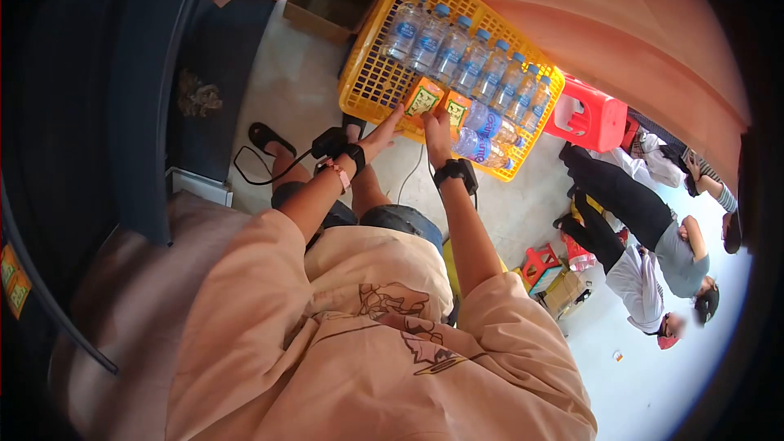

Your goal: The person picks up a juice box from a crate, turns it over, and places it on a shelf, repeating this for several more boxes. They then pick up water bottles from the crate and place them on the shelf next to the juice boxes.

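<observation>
And here, at one o'clock in the view, the yellow crate (357, 100)! The left hand (381, 135) runs out long and straight-fingered, fingertips at the first orange box (424, 97), seven o'clock within the crate. The right hand (438, 132) comes in bent at the second orange box (457, 111), six o'clock; pinching or merely touching, can't tell! Blue labels on the upper bottles (452, 55), too small to read; large letters on the purple-blue bottles (482, 145), five o'clock, unclear; box print blurred.
</observation>
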A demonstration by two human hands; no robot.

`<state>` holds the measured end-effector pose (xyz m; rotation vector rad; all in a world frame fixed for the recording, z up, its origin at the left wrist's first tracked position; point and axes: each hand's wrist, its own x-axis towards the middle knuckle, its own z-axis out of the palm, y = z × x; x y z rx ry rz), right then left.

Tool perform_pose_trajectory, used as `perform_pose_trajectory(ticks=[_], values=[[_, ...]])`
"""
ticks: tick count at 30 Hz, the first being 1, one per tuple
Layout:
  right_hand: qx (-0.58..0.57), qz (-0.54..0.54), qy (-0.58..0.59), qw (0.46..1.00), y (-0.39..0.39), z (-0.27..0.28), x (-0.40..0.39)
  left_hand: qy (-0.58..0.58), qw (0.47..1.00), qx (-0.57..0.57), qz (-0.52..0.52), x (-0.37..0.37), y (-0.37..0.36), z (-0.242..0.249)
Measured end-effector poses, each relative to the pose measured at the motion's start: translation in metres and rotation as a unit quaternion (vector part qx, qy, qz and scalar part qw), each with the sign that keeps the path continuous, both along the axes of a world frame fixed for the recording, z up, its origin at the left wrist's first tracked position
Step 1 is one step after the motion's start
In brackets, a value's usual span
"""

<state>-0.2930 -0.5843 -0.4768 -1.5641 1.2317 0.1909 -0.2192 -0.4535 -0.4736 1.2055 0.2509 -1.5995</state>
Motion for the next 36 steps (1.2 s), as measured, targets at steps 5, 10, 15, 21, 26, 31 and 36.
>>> perform_pose_trajectory(ticks=[5,10,15,21,26,31,36], values=[[0.015,-0.016,-0.04,0.999,0.024,-0.029,-0.024,-0.009,0.999,0.012,-0.044,0.008,0.031,0.007],[0.053,0.013,-0.07,0.996,0.034,-0.015,-0.01,-0.026,0.999,0.034,0.004,0.009,0.039,0.007],[0.069,0.023,-0.105,0.992,0.023,-0.04,-0.007,-0.175,0.984,0.032,0.033,0.01,0.018,-0.015],[0.182,-0.012,-0.065,0.981,0.018,-0.003,0.006,-0.088,0.991,0.035,0.094,0.005,0.005,-0.047],[0.19,0.002,-0.129,0.973,0.034,0.015,0.0,-0.024,0.991,0.123,0.052,-0.004,0.029,-0.037],[0.235,0.011,-0.222,0.946,0.069,0.061,0.014,-0.094,0.988,0.08,0.097,-0.002,0.065,0.039],[0.182,0.075,-0.286,0.938,0.119,0.108,0.06,-0.15,0.973,-0.014,0.177,0.038,0.106,0.137]])
